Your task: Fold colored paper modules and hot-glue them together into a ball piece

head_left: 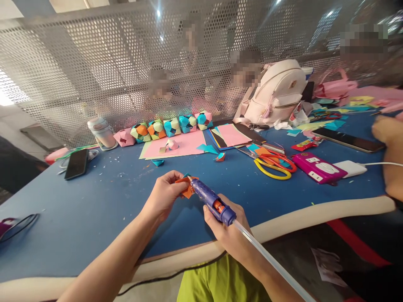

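My left hand (165, 193) pinches a small folded orange and teal paper piece (188, 191) above the blue table. In my right hand (231, 224) is a dark blue hot glue gun (206, 193), its nozzle at the paper piece; whether it touches cannot be made out. A long clear glue stick (267, 255) sticks out of the gun's back end. Beyond my hands, a teal folded paper piece (158, 162) and an orange and teal one (221, 157) lie on the table (103, 205). A small pink and cream folded piece (171, 144) rests on pink paper sheets (192, 144).
Several folded paper balls (172, 127) line the perforated metal screen (126, 63). Left are a bottle (102, 133) and phone (77, 163). Right are yellow-handled scissors (272, 168), a purple power bank (317, 167), another phone (348, 139), a backpack (277, 94) and another person's arm (392, 155).
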Available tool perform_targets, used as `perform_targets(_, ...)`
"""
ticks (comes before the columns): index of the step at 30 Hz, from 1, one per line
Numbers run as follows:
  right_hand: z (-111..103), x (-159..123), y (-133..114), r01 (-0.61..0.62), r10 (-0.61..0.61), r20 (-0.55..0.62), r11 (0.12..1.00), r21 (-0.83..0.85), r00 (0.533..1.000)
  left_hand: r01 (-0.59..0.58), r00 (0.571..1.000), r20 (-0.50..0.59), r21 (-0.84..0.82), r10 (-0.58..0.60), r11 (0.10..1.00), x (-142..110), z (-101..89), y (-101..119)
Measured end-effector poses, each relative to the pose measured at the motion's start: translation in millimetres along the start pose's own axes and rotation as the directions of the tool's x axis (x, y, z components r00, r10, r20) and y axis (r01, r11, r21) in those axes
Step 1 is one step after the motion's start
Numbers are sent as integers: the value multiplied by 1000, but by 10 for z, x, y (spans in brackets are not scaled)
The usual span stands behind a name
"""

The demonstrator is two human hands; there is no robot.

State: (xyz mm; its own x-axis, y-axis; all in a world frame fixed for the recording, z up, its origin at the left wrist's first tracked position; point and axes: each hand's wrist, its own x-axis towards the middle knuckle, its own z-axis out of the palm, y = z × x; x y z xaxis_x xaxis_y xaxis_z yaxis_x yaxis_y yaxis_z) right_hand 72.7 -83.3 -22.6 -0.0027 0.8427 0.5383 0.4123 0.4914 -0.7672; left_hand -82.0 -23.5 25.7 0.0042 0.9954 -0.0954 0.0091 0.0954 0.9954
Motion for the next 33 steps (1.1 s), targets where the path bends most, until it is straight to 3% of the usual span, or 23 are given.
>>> perform_targets(6, 5, -34, 10, 19, -14, -69, 997, 73, 997, -2, 1000, -9, -10, 2, 1000, 7, -7, 5)
perform_targets(12, -41, 16, -23, -187, 193, -37, 976, 115, 981, 42, 995, -80, -115, -52, 992, -65, -75, 64)
perform_targets(16, -36, 139, -8, -146, 151, 14, 972, -182, 988, 95, 990, -87, -153, -109, 984, -310, -156, 59)
perform_targets(20, 18, 222, 0, -23, 120, 138, 832, -554, 983, 173, 975, -105, -193, -195, 966, -633, -191, 23)
perform_targets(23, 51, 238, -5, 5, 160, 200, 768, -640, 967, 203, 965, -119, -216, -232, 955, -835, -196, -16)
perform_targets(28, -28, 120, 8, -11, 147, 190, 815, -579, 971, 196, 961, -140, -255, -237, 947, -1078, -169, -114)
perform_targets(33, -308, -209, -75, 85, -84, 16, 937, -338, 996, 142, 980, -94, -274, -173, 951, -1247, -54, -223)
